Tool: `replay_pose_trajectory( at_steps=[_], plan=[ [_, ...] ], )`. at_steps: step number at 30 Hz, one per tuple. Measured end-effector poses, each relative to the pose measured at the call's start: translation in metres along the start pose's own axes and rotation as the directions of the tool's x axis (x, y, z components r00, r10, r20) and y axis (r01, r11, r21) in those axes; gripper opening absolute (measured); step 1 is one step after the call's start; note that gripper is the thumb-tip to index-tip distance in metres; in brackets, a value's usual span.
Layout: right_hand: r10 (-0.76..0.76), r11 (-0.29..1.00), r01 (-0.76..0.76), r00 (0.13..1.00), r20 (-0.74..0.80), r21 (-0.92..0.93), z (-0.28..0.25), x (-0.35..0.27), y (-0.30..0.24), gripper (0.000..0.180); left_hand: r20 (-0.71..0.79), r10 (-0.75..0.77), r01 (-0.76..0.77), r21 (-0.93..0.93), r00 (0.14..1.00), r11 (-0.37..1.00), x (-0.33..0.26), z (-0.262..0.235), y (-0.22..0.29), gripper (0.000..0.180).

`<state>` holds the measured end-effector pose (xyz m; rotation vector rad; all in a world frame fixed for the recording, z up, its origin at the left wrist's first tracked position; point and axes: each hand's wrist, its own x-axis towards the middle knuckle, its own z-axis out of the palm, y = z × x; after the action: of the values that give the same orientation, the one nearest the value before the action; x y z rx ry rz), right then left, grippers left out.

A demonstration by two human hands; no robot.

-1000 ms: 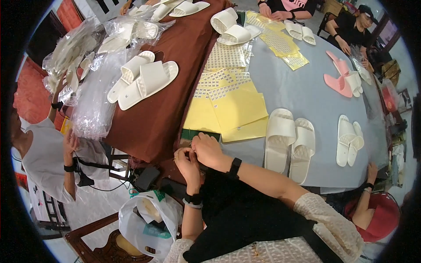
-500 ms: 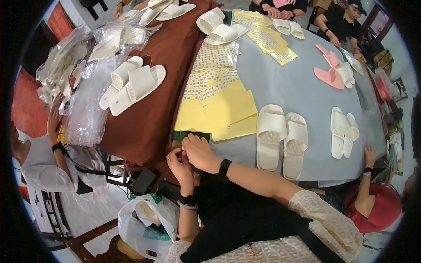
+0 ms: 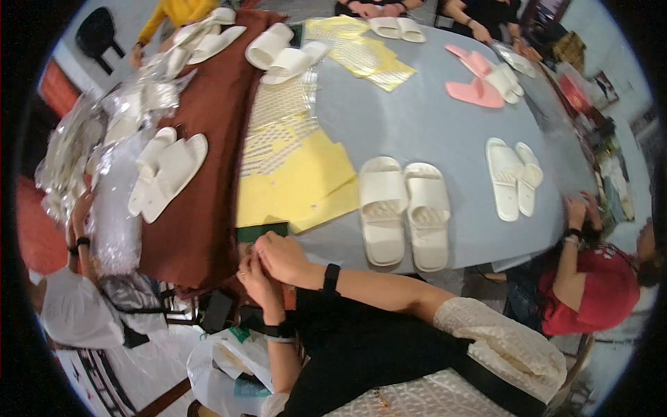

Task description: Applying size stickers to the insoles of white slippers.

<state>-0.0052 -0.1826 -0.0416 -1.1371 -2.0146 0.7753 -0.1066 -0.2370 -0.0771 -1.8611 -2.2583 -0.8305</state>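
Close together at the table's near edge are my left hand (image 3: 258, 283) and my right hand (image 3: 286, 260). Their fingertips meet in a pinch, and whatever is between them is too small or hidden to make out. Just beyond my fingers lies a dark green flat piece (image 3: 271, 230), partly under yellow sticker sheets (image 3: 299, 191) with rows of small printed labels. To the right of my right hand, a pair of white slippers lies side by side, a left slipper (image 3: 384, 240) and a right slipper (image 3: 429, 244), toes pointing away from me.
The grey tabletop (image 3: 389, 118) also bears another white pair (image 3: 501, 181) and pink slippers (image 3: 479, 94). On the brown cloth (image 3: 198, 243) at left lie white slippers (image 3: 170, 174) and clear plastic bags (image 3: 117, 215). Co-workers sit around. A white bag (image 3: 208, 368) hangs below my left arm.
The whole view has swung, so the table and slippers appear farther left. My hands remain pinched together at the table edge. A co-worker's hand at far right has come up near the table edge.
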Motion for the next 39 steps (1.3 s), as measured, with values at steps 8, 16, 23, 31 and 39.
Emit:
replay_pose_trajectory(
  at_steps=[8, 16, 23, 31, 39],
  plan=[
    [0.032, 0.985, -0.009, 0.991, -0.127, 0.175, -0.048, -0.014, 0.023, 0.003, -0.03, 0.118, -0.117, 0.055, 0.993, 0.992, 0.002, -0.01, -0.005, 0.034],
    [0.233, 0.961, -0.254, 0.957, -0.176, -0.113, -0.101, 0.001, 0.066, 0.007, -0.013, -0.3, 0.282, -0.309, 0.954, 0.908, 0.012, -0.014, 0.025, 0.033],
    [0.229, 0.948, -0.259, 0.959, -0.166, -0.187, -0.082, 0.012, 0.078, 0.008, 0.033, 0.282, -0.261, -0.291, 0.959, 0.921, 0.024, -0.008, 0.086, 0.041],
    [0.222, 0.876, -0.25, 0.968, -0.115, -0.413, -0.072, 0.014, 0.083, 0.009, 0.249, 0.286, -0.253, -0.158, 0.925, 0.955, 0.016, 0.018, 0.093, 0.052],
    [0.264, 0.964, -0.266, 0.96, -0.089, -0.014, -0.099, 0.004, 0.086, 0.013, 0.288, 0.288, -0.254, -0.149, 0.913, 0.956, 0.017, 0.014, 0.094, 0.048]
  ],
)
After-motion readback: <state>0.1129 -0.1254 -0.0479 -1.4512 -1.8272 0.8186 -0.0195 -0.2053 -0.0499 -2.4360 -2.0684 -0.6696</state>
